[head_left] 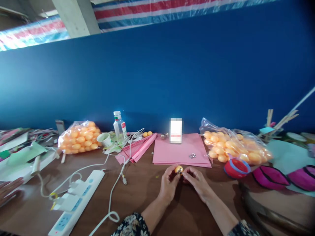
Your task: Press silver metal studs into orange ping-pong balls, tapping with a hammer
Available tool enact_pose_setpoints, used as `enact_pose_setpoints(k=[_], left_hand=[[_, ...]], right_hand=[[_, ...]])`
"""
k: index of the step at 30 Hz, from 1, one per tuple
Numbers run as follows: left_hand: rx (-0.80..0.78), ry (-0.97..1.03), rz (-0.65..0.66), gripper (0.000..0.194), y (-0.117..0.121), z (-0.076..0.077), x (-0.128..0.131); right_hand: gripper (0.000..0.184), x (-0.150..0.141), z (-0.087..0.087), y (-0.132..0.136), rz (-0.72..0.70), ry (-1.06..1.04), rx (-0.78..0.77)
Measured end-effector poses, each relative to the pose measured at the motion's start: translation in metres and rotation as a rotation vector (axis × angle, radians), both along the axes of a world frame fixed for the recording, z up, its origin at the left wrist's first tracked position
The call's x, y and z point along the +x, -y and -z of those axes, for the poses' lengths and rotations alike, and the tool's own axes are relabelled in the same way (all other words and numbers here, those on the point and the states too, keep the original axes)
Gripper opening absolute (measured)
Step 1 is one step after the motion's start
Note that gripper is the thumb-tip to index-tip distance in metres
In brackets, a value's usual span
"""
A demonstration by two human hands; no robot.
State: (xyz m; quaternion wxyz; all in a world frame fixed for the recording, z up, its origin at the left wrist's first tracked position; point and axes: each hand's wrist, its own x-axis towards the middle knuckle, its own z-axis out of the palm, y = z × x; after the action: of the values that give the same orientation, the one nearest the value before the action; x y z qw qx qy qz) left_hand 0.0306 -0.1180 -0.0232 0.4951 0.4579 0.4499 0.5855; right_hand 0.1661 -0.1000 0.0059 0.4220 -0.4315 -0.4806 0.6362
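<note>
My left hand point(169, 182) and my right hand point(196, 181) meet over the brown table point(142, 193), fingertips pinched together. Between them sits a small orange ball point(178, 169), with a tiny dark piece at its lower side that I cannot make out. Both hands are closed on the ball. Just beyond them lies a stack of pink paper point(180, 152) with a small heap of metal bits point(192, 155) on it.
Two clear bags of orange balls lie at left point(79, 141) and right point(235, 147). A white power strip point(76, 201) with cables is at the front left. A bottle point(119, 125), paper cup point(104, 139), red lid point(236, 167) and magenta cut-outs point(283, 177) are around. Another person's hand point(8, 190) is at far left.
</note>
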Motion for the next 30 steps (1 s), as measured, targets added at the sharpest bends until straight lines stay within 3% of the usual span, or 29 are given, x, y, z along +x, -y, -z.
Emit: enact_pose_setpoints(k=[18,30], left_hand=[[-0.068,0.021,0.023,0.041,-0.002,0.0037,-0.0025],[-0.102,0.051,-0.001,0.043,-0.0004,-0.0026,-0.0005]], right_hand=[[0.026,-0.0015,0.0004,-0.0016,0.003,-0.069,-0.044],[0.028,-0.0004,0.0006,-0.0014,-0.003,-0.078,-0.04]])
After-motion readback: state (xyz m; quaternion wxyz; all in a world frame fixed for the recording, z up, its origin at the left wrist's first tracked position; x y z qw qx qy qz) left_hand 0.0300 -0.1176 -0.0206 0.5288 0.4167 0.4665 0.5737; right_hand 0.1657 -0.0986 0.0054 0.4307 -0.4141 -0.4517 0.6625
